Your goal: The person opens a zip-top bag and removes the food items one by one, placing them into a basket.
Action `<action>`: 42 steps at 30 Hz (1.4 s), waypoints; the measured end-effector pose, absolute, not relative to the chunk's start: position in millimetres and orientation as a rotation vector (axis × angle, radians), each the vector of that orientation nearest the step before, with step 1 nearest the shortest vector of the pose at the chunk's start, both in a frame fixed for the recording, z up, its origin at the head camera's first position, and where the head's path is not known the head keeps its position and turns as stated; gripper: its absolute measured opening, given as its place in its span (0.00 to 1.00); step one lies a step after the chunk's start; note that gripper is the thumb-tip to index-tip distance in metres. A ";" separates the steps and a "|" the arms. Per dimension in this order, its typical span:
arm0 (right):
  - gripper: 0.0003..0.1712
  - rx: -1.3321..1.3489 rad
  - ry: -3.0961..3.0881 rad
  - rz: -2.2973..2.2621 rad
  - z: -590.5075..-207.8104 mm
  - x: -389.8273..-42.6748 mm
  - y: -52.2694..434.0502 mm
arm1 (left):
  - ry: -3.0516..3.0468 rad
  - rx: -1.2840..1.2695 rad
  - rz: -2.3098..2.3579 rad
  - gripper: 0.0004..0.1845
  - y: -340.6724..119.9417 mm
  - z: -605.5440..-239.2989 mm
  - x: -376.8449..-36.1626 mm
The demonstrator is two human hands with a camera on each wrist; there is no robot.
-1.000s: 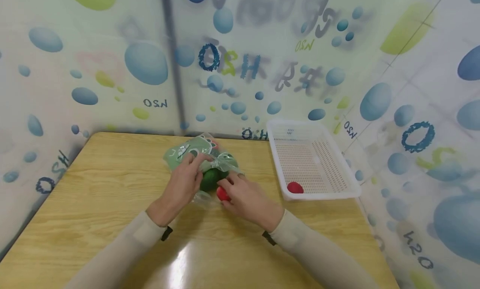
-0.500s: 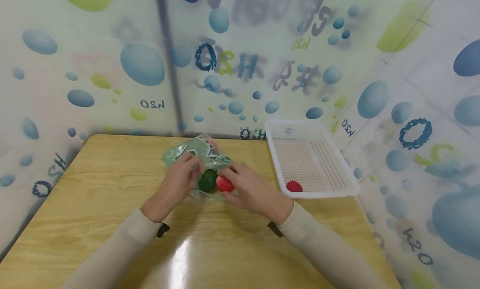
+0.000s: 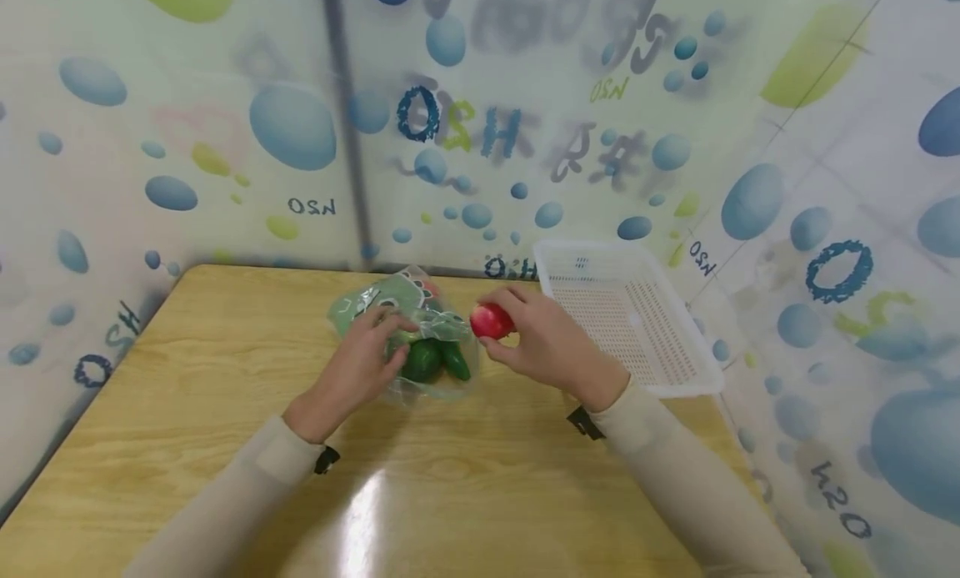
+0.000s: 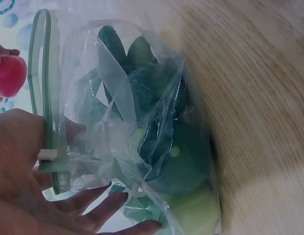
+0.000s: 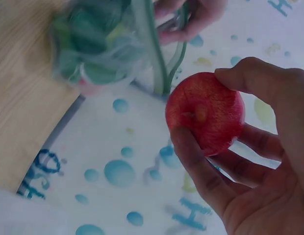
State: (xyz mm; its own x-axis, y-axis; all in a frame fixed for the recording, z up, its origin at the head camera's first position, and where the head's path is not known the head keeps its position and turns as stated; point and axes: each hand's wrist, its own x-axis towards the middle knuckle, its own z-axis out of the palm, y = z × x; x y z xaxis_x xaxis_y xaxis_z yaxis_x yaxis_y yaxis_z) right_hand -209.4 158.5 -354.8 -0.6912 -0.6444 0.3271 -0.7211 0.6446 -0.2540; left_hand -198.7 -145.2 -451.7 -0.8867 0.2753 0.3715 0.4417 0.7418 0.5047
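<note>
My right hand point(image 3: 551, 340) holds a red apple point(image 3: 491, 320) between thumb and fingers, raised near the right side of a clear zip bag point(image 3: 405, 299). In the right wrist view the apple point(image 5: 206, 113) shows its stem hollow. My left hand point(image 3: 360, 361) holds the bag by its mouth; the left wrist view shows the thumb inside the zip edge point(image 4: 46, 98) and the other fingers point(image 4: 108, 208) spread along the outside. Inside the bag lie a round dark green vegetable point(image 3: 422, 361) and a longer green one point(image 3: 455, 361), with green print on the plastic.
A white perforated plastic basket point(image 3: 705, 384) stands at the back right of the wooden table point(image 3: 247, 336), partly covered by my right hand and forearm. A patterned curtain point(image 3: 480, 61) hangs behind the table and along its right side.
My right hand has drawn the apple out of the bag's mouth and lifted it up and right. The longer green vegetable now shows. My arm now hides the red item in the basket.
</note>
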 end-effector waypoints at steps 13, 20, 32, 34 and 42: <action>0.29 0.805 -2.784 0.540 -351.2 -267.6 208.8 | -2.720 -0.556 -0.850 0.19 -148.7 -456.5 -193.9; 0.29 0.623 -2.881 0.504 -356.7 -295.8 234.0 | -2.720 -0.568 -0.843 0.20 -148.3 -458.3 -191.7; 0.23 0.462 -3.070 0.420 -372.4 -336.1 251.1 | -2.752 -0.545 -0.834 0.21 -145.5 -458.9 -186.3; 0.21 0.435 -3.121 0.408 -376.4 -340.7 250.5 | -2.751 -0.543 -0.838 0.20 -145.5 -459.1 -185.9; 0.16 0.394 -3.250 0.392 -386.1 -349.2 245.0 | -2.724 -0.557 -0.828 0.21 -146.0 -459.3 -184.9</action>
State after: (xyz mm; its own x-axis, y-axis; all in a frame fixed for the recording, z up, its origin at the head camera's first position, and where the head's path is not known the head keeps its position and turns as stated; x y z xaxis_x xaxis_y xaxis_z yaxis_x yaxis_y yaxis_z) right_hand -349.2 245.0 -386.1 -0.9595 -0.2526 -0.1245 -0.2157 0.9435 -0.2516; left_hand -184.9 -146.0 -459.3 -0.8985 0.2873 0.3318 0.4234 0.7667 0.4827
